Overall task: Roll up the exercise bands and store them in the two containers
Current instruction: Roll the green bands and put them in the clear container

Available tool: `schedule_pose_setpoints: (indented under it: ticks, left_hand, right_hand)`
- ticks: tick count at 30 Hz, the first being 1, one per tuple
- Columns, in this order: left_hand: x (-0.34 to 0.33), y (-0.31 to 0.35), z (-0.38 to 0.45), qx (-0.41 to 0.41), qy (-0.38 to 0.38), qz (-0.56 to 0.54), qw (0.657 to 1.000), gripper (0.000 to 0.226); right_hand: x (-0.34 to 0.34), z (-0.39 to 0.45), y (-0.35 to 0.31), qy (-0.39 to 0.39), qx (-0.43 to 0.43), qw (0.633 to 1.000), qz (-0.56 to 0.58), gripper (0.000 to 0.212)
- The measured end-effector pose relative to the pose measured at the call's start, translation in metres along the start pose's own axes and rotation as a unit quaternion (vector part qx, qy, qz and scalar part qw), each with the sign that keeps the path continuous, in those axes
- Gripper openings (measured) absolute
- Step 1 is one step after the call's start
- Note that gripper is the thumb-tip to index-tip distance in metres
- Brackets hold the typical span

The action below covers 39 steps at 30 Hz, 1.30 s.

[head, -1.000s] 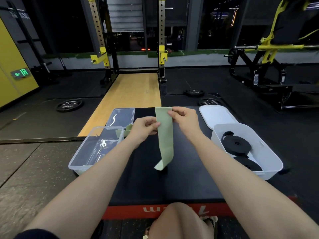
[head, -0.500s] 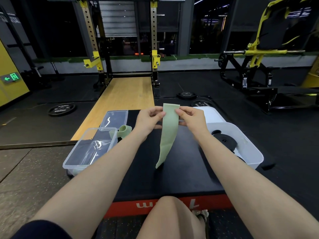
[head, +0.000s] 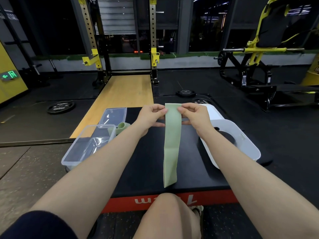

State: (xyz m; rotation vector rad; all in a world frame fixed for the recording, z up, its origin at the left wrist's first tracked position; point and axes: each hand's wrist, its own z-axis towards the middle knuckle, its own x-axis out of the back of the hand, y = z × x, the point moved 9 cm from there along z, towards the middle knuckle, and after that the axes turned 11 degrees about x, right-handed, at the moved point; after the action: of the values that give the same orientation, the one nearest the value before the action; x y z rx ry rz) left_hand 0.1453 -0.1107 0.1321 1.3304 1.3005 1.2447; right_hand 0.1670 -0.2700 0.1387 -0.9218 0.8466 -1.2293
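Held up over the middle of a black padded platform with a red front edge (head: 151, 169): a flat pale-green elastic exercise band (head: 171, 144), hanging straight down, its lower end near the platform's front edge. Pinched at the top, left hand (head: 151, 116) on the band's left edge, right hand (head: 193, 116) on its right edge, thumbs and fingers curled onto the fabric, both forearms reaching in from the front.

At the platform's left edge, a clear rectangular plastic container (head: 86, 147), partly overhanging the side. Just behind it, toward the far-left corner, a clear flat plastic lid (head: 114, 115). Between lid and container, draped against the container's far rim, a second pale-green band, loosely bunched (head: 121, 127).

At the right edge, a white rounded plastic container (head: 248, 145), with a dark rolled band (head: 226, 137) inside, partly hidden by the right forearm. Behind it, at the far-right corner, a white flat lid (head: 213, 112).

Below the front edge, a bare knee (head: 165, 214). At lower left, a dark navy sleeve (head: 39, 225).

Beyond the platform, a gym floor: a light wooden lifting strip (head: 124, 94) leading to a yellow-and-black squat rack (head: 153, 40), black round weight plates (head: 60, 106) lying on dark rubber flooring, a yellow-framed weight machine (head: 259, 49) to the far right, and a green exit sign (head: 10, 75) on a yellow wall at left.
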Motion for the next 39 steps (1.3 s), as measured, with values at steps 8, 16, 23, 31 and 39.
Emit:
schedule_pose_setpoints:
  ticks: [8,16,23,31,39]
  left_hand:
    - [0.022,-0.04,0.061,0.047,0.065,0.013,0.997,0.007]
    - [0.04,-0.101,0.127,0.084,0.11,-0.038,0.99,0.009]
    - [0.051,-0.149,0.174,0.13,0.138,-0.04,0.981,0.012]
    - [0.06,-0.188,0.206,0.184,0.155,-0.049,0.969,0.017]
    - [0.056,-0.199,0.217,0.196,0.121,0.01,0.973,0.034]
  right_hand:
    - [-0.013,0.036,0.071,0.013,-0.057,0.998,-0.036,0.008]
    - [-0.024,0.075,0.156,0.021,-0.107,0.991,-0.08,0.006]
    - [-0.029,0.098,0.224,0.028,-0.163,0.977,-0.133,0.006]
    - [-0.033,0.108,0.277,0.02,-0.219,0.964,-0.151,0.012]
    - [-0.029,0.106,0.28,-0.017,-0.17,0.955,-0.243,0.02]
